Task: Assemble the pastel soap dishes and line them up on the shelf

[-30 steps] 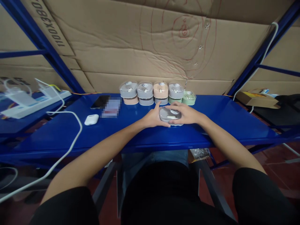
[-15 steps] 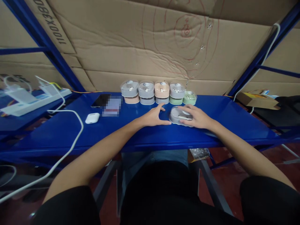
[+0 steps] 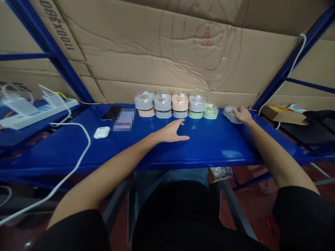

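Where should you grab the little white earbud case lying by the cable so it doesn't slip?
Probably across its two long sides, coming straight down from above. The white earbud case lies flat on the blue table, rounded and smooth, with bare table all around it, so thumb and fingers can pinch its narrow width. The white cable curves close on its left, so avoid that side.

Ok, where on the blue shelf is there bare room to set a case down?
Bare blue shelf lies between the left hand and the right hand, which is on a grey case. More lies between the white earbud case and the left hand. The back is crowded with stacked cases, phone.
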A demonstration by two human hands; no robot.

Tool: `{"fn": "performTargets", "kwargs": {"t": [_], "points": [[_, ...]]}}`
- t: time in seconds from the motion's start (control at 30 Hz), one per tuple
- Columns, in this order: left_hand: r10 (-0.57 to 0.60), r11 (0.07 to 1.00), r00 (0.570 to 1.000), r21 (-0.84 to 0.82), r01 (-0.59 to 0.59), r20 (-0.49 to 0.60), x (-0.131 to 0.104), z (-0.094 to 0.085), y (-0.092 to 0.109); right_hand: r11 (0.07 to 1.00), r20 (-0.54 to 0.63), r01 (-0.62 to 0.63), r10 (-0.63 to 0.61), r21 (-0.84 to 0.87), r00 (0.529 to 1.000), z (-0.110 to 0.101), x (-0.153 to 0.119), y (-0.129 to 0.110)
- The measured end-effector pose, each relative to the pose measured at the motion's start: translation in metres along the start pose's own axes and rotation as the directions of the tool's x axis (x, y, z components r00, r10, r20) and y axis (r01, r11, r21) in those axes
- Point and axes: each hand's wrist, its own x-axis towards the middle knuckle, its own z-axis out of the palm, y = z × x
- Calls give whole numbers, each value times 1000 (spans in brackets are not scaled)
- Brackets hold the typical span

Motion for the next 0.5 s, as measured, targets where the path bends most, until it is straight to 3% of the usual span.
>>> {"fn": "performTargets", "kwargs": {"t": [0.1, 0.23, 0.43, 0.5], "points": [[16, 1000, 1000, 16, -16, 18, 0, 0, -2, 986, -58, -127, 133, 107, 989, 26, 20, -26], [-2, 999, 998, 41, -1, 63, -2, -3, 2, 961, -96, -130, 158, 246, 983, 50, 21, -39], [-28, 998, 995, 56, 23, 96, -3, -6, 7, 942, -188, -50, 118, 332, 975, 38, 8, -31], [-22, 998, 996, 52, 17, 85, -3, -5, 6, 960, -285, 103, -26, 259, 958, 29, 1, -40]]}}
